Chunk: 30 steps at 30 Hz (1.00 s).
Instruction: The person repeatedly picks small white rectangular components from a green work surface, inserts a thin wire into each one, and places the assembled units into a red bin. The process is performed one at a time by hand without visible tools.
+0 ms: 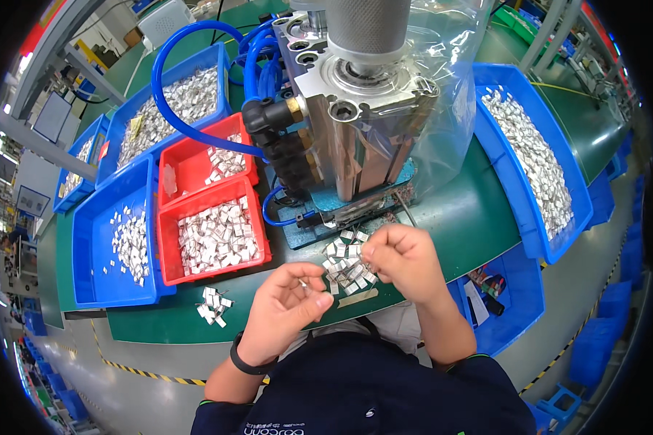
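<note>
A pile of small white rectangular parts with thin metal leads (350, 270) lies on the green bench in front of the press. My left hand (286, 301) is at the pile's left side, its fingers curled in and its thumb bent toward them. Something small seems to be among those fingers, too small to name. At the right edge of the pile my right hand (406, 262) pinches thumb and forefinger together, and what sits between the tips is hidden. The pneumatic press (363, 123), a metal block with a knurled cylinder, stands just beyond both hands.
Red bins (267, 259) and blue bins (83, 279) with similar parts stand at the left. A long blue bin (511, 177) of parts is at the right. Blue air hoses (159, 90) loop beside the press. A smaller heap of parts (214, 307) lies near the front edge.
</note>
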{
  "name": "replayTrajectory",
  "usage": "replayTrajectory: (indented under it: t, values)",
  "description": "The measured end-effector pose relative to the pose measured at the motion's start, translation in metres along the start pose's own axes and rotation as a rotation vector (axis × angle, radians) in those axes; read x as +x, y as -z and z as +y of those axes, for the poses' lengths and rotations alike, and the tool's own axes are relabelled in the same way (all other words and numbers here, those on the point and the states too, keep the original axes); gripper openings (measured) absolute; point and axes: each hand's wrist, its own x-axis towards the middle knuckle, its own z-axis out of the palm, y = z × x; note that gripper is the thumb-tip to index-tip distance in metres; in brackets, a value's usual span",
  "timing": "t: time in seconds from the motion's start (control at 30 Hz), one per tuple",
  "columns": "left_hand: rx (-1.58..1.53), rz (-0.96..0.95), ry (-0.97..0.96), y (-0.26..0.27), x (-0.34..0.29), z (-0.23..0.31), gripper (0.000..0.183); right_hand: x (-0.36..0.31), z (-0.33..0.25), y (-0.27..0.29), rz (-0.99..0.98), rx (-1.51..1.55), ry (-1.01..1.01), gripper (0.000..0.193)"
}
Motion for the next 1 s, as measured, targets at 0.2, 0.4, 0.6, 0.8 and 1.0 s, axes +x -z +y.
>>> replayTrajectory:
  t: [0.2,0.4,0.6,0.8,1.0]
  values:
    - [-0.005,0.072,0.009,0.015,-0.024,-0.012,0.038,0.019,0.007,0.009,0.045,0.208,-0.082,0.015]
    - [0.011,0.147,-0.032,0.021,-0.033,-0.021,0.033,0.025,0.004,0.005,0.126,0.214,-0.125,0.016]
    - [0.018,0.161,-0.035,0.022,-0.033,-0.023,0.030,0.027,0.007,0.004,0.131,0.255,-0.108,0.016]
    - [0.016,0.170,-0.034,0.023,-0.034,-0.024,0.030,0.027,0.008,0.003,0.148,0.261,-0.109,0.016]
    - [0.018,0.175,-0.029,0.024,-0.034,-0.025,0.029,0.027,0.009,0.003,0.159,0.262,-0.092,0.013]
